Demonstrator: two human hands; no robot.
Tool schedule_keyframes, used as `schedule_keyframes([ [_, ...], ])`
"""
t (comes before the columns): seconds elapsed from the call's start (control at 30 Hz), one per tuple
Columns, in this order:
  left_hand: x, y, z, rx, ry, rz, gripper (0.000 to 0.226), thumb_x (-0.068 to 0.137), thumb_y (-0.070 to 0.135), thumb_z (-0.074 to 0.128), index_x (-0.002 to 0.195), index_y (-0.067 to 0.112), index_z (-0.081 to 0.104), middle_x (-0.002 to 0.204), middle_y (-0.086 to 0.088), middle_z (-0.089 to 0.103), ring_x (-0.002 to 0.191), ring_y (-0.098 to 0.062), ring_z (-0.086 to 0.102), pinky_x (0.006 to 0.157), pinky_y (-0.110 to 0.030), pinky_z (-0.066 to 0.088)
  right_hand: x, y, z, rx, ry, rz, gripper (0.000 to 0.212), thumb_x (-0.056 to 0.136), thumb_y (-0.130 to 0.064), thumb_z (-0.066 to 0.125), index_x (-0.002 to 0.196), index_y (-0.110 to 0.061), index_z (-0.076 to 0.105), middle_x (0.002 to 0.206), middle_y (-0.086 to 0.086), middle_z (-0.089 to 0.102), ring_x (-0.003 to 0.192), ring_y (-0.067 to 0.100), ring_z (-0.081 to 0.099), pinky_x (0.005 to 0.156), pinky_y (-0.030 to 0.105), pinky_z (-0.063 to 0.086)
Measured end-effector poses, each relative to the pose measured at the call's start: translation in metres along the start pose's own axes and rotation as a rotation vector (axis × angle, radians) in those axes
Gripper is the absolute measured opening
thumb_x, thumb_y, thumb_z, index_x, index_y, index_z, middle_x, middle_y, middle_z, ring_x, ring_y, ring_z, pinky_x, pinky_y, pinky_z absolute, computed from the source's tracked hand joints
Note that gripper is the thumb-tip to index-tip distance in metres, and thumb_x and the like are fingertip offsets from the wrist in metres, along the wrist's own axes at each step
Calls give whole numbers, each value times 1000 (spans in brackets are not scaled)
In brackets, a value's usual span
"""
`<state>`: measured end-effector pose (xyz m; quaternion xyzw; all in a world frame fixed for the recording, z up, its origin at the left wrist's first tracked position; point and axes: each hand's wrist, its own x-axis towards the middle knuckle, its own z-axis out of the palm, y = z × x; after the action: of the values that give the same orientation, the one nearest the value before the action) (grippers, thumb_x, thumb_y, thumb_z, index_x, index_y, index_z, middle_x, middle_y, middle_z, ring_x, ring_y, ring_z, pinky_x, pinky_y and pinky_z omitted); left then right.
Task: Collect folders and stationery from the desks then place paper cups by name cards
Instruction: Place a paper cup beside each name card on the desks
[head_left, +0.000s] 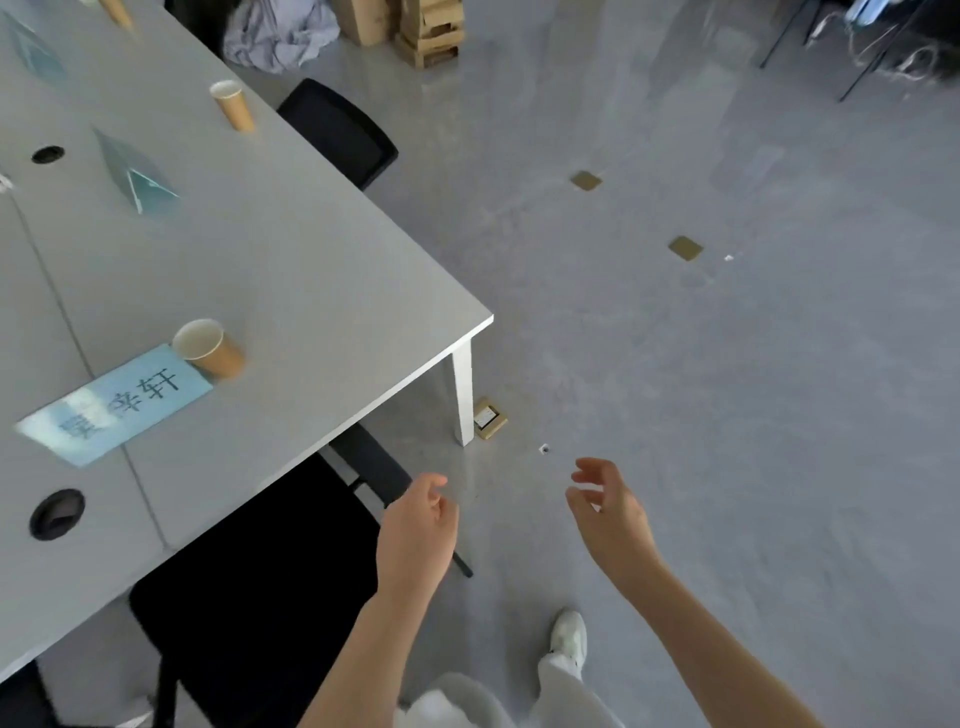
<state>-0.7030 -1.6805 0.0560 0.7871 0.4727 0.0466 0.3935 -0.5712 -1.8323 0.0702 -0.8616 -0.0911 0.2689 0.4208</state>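
Your left hand (415, 525) and right hand (608, 512) both hang over the floor past the desk (322, 270) corner, fingers loosely curled, holding nothing. The nearest paper cup (208, 347) stands up and to the left of your left hand, touching the corner of the flat blue name card (114, 405). A second cup (234, 105) stands farther away beyond a folded name card (137, 179), and a third shows only partly at the top edge. No folders or stationery are visible on this stretch of desk. These cups look empty, so expect them to be light, thin-walled and easy to tip or crush. Take one around the mid-wall with a gentle wrap, not by the rim.
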Motion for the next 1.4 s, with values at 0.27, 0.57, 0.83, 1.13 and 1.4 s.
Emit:
schedule_keyframes([
  [0.27,41,120,75,51,-71,31,29,94,19,52,122,20,60,92,0,68,90,-21,64,82,-38,53,100,0,-90,-8,-45,-28,29,93,-11,54,121,-15,52,112,-1,61,100,17,59,83,23,39],
  [0.57,148,147,76,-6,54,-161,29,93,17,54,121,19,60,100,-4,67,96,-23,62,77,-29,43,256,-58,-105,-86,-141,-121,29,93,-13,54,123,-13,54,116,3,62,108,18,57,84,22,46],
  [0.83,297,199,53,-38,131,-222,27,91,17,57,119,20,57,104,1,68,95,-22,65,83,-32,50,393,-159,-83,-218,-291,-229,28,94,-15,54,122,-13,53,109,1,63,107,19,58,94,30,42],
  [1.13,418,244,46,-124,214,-316,29,97,23,50,126,20,55,105,-2,66,94,-21,63,84,-42,56,528,-251,-54,-283,-445,-333,26,96,-20,51,122,-17,52,111,-2,62,107,15,56,90,26,42],
  [1.4,527,305,63,-176,300,-516,29,98,23,45,125,22,55,98,-4,66,88,-21,63,79,-39,55,664,-324,-37,-302,-634,-413,30,95,-21,53,125,-16,52,112,0,61,109,18,55,97,30,42],
])
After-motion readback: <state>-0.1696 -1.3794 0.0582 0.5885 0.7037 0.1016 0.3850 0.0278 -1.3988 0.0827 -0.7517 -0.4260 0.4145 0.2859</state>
